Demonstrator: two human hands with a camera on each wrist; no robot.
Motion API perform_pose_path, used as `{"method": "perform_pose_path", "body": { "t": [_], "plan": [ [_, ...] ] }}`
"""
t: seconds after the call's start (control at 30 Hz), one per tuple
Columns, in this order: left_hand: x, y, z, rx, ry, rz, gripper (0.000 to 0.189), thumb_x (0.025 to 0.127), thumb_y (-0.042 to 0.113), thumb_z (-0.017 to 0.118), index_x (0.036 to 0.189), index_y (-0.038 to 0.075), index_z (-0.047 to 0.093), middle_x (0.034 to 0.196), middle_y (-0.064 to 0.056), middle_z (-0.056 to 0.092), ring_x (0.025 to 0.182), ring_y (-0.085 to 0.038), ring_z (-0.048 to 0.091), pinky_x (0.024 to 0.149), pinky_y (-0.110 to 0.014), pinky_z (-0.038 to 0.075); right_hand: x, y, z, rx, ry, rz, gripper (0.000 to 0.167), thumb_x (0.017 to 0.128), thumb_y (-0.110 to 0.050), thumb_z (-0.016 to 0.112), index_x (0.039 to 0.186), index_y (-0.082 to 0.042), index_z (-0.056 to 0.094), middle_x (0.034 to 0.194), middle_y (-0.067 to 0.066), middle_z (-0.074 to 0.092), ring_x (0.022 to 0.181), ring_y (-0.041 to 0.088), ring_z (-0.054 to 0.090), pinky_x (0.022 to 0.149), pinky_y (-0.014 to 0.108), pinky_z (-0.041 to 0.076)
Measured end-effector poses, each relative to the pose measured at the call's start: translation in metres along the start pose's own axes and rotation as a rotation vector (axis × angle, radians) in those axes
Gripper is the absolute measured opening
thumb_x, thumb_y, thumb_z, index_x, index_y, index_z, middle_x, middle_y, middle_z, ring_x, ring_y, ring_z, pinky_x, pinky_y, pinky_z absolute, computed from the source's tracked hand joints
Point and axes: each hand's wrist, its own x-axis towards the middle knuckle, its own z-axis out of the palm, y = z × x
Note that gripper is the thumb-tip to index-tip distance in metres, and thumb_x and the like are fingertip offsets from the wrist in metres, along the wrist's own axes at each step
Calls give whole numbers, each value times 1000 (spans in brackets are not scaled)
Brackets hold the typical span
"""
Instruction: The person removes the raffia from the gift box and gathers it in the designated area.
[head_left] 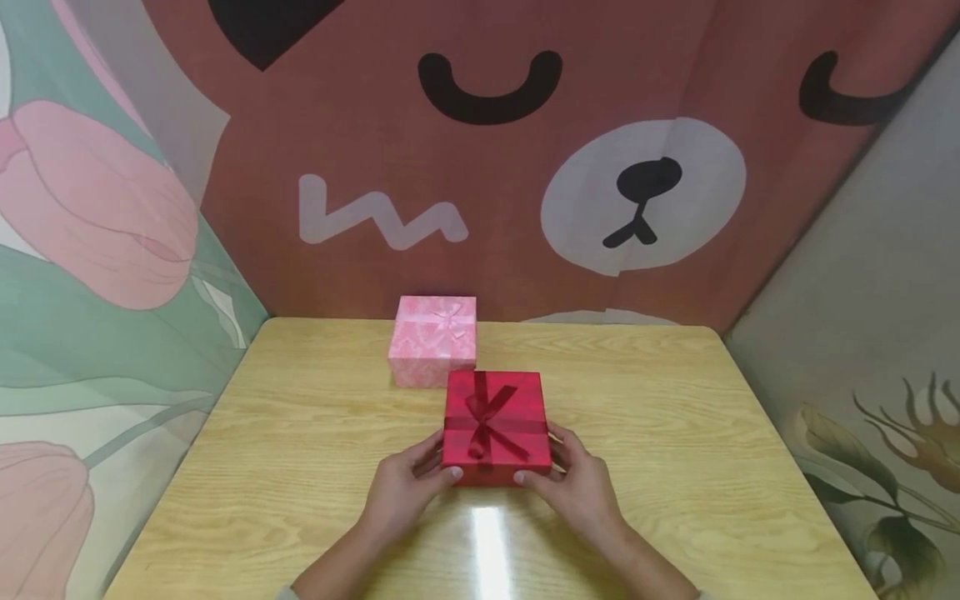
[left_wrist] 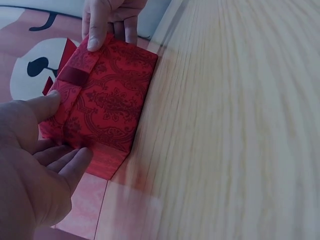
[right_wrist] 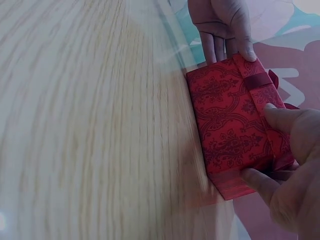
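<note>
Grip: left hand [head_left: 401, 492] and right hand [head_left: 583, 492] hold the red box [head_left: 457, 400] from opposite sides, thumbs at its near face. Advisable: equal pressure, bow [head_left: 483, 421] untouched.

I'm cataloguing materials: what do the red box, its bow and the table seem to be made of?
Red box: probably cardboard covered in patterned paper, seemingly low-sheen; its edges are crisp and its faces flat.
Bow: likely fabric ribbon, perhaps satin, judging by its thin, flat, dark-red tails.
Table: wood or wood-look laminate, smooth and glossy, given the grain and bright reflection.
</note>
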Motion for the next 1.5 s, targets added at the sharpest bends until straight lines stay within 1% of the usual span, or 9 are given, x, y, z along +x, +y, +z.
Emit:
{"method": "perform_pose_path", "body": {
  "t": [0.2,0.37,0.6,0.7,0.8,0.97,1.1,1.3,1.5],
  "plan": [
    [-2,0,-6,-3,-9,5,68,86,24,87,145,4,59,140,-18,62,122,-32,66,89,-28,59,0,2,4,-8,-16,-42,83,76,-19,95,148,-15,54,137,9,66,125,29,65,88,28,60],
    [-4,2,-9,27,-5,2,69,86,28,87,146,6,59,141,-15,63,121,-28,67,89,-27,59,0,2,4,-56,-24,-56,82,77,-24,95,148,-19,54,139,2,65,126,26,64,88,25,60],
    [-5,0,-10,58,-1,11,70,86,31,87,146,8,59,141,-14,62,122,-27,67,89,-26,59,-1,3,5,-103,-5,-74,84,76,-30,95,149,-19,55,143,2,62,121,33,67,84,26,61],
    [-5,0,-10,71,4,16,70,86,32,87,146,7,59,142,-13,62,123,-27,66,90,-26,58,-1,2,5,-134,-2,-80,84,76,-31,95,149,-19,55,138,2,66,117,28,69,83,26,62],
    [-5,0,-10,74,8,23,70,86,32,87,145,7,60,141,-13,62,123,-27,66,90,-25,58,-1,0,5,-185,0,-83,84,76,-33,95,149,-19,55,127,1,70,106,21,72,81,29,63],
    [-4,0,-10,78,22,41,68,86,33,87,144,9,61,141,-10,63,124,-25,65,92,-25,57,-1,-3,4,-276,15,-99,87,77,-39,94,151,-17,54,117,-7,69,100,11,67,83,34,63],
    [-3,-1,-10,75,30,51,67,85,33,88,144,11,62,141,-5,63,126,-23,64,93,-25,56,-1,-5,4,-314,26,-102,88,76,-42,94,150,-16,55,115,-9,68,101,11,65,84,37,62],
    [-4,0,-10,87,42,61,66,85,35,88,143,14,63,141,-2,63,126,-22,64,95,-27,56,-2,-8,3,-324,31,-97,89,76,-44,93,151,-16,54,114,-6,68,99,16,64,83,43,60],
    [-5,3,-10,107,49,66,67,86,39,86,144,14,62,142,0,62,127,-25,63,96,-31,56,-1,-11,2,-346,37,-107,89,76,-45,93,151,-17,54,115,-7,68,101,15,63,84,43,60]
  ]
}}
